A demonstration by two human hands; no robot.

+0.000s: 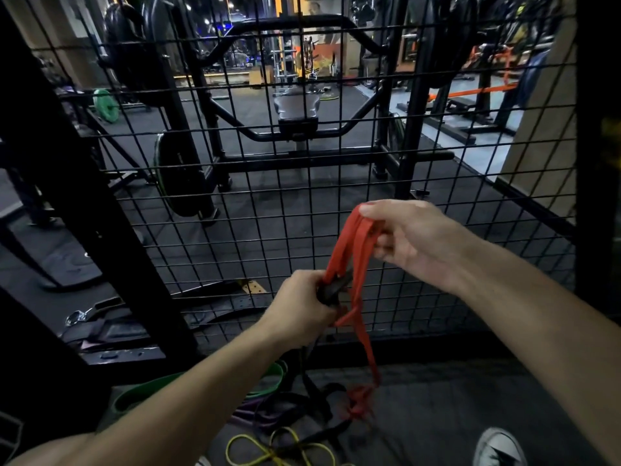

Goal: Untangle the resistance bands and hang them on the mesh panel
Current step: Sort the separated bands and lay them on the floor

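Both hands are closed on the red band: its upper loops are pinched by the right hand, while the left hand grips it lower down together with a black band, seemingly so the two can be separated. Its knotted tail trails to the floor among the tangled bands, before the mesh panel.

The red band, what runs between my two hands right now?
In the head view, several strands of the red band stretch from the right hand down to the left hand, with nothing else between.
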